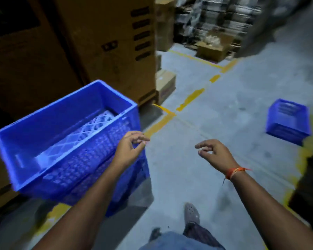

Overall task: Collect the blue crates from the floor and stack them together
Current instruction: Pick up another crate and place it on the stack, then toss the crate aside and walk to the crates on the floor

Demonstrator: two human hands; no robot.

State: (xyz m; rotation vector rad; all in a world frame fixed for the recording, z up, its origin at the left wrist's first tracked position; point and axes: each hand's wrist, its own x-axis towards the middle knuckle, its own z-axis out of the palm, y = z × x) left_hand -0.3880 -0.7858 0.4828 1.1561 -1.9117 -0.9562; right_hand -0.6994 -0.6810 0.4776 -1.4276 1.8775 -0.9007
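A stack of blue perforated crates [65, 141] stands at the left, the top crate open and empty. A single blue crate [288, 120] lies on the grey floor at the far right. My left hand [129, 147] hovers just in front of the stack's right corner, fingers loosely curled and holding nothing. My right hand [214, 152] hangs over the floor in the middle, fingers apart and empty, an orange thread around its wrist.
Tall cardboard boxes [107, 42] rise behind the stack. Smaller cartons [165, 85] and wrapped pallets [215, 20] stand further back. Yellow floor lines [190, 99] mark the aisle. My shoe [192, 212] is at the bottom centre.
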